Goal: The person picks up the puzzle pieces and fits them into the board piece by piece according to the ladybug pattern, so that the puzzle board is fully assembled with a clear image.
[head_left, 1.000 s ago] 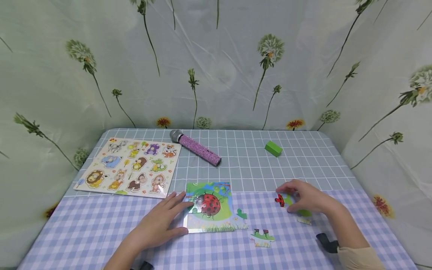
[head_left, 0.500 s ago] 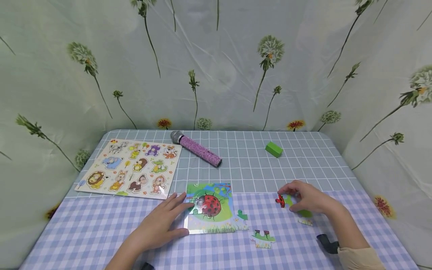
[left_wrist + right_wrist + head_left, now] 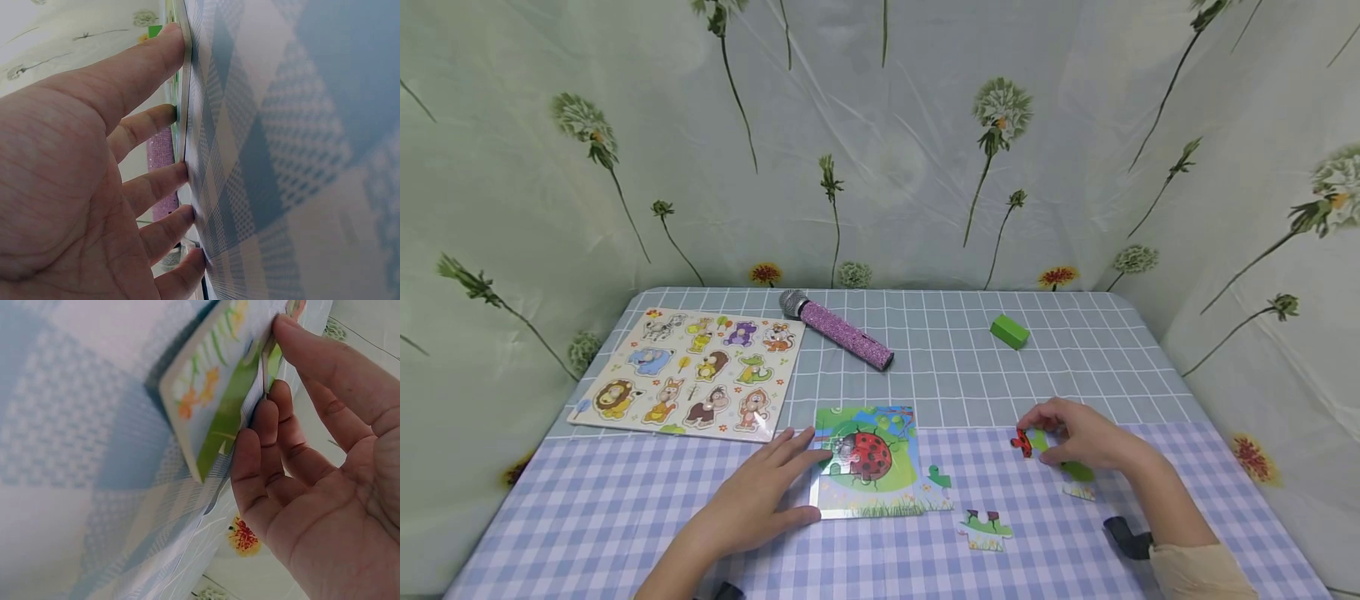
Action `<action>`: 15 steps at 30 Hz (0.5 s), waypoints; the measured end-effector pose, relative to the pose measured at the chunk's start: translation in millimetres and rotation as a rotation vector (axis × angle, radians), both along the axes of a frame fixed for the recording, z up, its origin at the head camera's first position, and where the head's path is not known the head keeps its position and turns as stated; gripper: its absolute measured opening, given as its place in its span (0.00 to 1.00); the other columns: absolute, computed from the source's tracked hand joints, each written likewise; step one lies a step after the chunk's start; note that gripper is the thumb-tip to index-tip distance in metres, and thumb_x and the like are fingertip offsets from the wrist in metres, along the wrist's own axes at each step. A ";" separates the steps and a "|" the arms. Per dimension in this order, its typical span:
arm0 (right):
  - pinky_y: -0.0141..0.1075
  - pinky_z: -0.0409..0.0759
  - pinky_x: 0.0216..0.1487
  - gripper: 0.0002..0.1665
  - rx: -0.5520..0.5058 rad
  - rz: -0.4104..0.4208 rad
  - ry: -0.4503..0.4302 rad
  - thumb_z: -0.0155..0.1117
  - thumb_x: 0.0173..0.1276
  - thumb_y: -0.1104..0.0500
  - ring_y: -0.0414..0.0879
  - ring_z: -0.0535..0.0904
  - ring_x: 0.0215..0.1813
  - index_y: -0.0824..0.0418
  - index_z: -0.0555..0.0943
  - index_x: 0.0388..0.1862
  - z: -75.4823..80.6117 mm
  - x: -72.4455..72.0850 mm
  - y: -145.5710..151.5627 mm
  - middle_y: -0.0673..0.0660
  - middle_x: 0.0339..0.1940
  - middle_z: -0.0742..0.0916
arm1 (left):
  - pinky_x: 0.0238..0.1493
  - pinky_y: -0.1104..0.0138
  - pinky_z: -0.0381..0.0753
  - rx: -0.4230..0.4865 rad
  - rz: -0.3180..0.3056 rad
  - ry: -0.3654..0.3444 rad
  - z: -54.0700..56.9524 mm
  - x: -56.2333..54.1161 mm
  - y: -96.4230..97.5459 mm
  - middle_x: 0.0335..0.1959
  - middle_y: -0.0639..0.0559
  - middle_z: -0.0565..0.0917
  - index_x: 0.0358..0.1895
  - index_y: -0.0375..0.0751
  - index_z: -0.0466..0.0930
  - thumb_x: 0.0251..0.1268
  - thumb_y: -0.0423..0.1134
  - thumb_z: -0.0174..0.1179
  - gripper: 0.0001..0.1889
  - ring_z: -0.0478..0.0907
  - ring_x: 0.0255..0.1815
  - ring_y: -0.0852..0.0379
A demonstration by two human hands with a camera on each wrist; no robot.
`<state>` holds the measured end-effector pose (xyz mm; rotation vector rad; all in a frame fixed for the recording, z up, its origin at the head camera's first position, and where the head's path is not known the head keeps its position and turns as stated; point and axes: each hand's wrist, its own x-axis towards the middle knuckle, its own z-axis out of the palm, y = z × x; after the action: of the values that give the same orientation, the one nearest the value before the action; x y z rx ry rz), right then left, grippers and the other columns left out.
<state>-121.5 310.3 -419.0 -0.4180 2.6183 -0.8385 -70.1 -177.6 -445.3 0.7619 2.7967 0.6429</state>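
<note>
A ladybug jigsaw puzzle [image 3: 868,493] lies flat in the middle of the table. My left hand [image 3: 758,493] rests at its left edge, fingers spread and fairly straight; in the left wrist view the thumb [image 3: 140,65] touches the board's edge. To the right, my right hand [image 3: 1078,435] pinches a red-and-green jigsaw piece [image 3: 1022,443] between thumb and fingers, low over the cloth. Another piece with grass and flowers [image 3: 209,387] lies beneath that hand, partly hidden in the head view. A loose piece [image 3: 985,533] lies below the puzzle's right corner.
An animal peg puzzle board [image 3: 688,375] lies at the back left. Beside it is a pink glittery microphone [image 3: 846,333]. A green block [image 3: 1009,332] sits at the back right. A black curved object [image 3: 1126,538] lies near my right wrist.
The red-and-green jigsaw piece tilts slightly in my right hand's fingers. Both hands otherwise keep their places.
</note>
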 end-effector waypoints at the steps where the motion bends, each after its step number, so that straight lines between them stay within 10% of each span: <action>1: 0.32 0.78 0.46 0.24 0.004 0.000 0.003 0.84 0.58 0.65 0.46 0.75 0.48 0.56 0.88 0.54 0.0 -1.0 -0.2 0.51 0.50 0.87 | 0.79 0.31 0.67 0.000 0.000 -0.001 0.2 0.1 0.0 0.85 0.43 0.67 0.75 0.56 0.77 0.64 0.59 0.74 0.37 0.61 0.85 0.29; 15: 0.42 0.81 0.57 0.27 0.037 0.000 0.016 0.85 0.56 0.63 0.47 0.76 0.52 0.53 0.88 0.56 0.1 -1.8 1.5 0.52 0.53 0.87 | 0.78 0.31 0.69 0.005 -0.016 0.021 0.0 0.1 -0.3 0.84 0.42 0.68 0.75 0.55 0.77 0.65 0.59 0.73 0.36 0.62 0.84 0.28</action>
<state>-123.3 311.8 -418.9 -0.4166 2.6436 -0.7887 -69.9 -177.8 -445.3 0.7958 2.8054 0.6433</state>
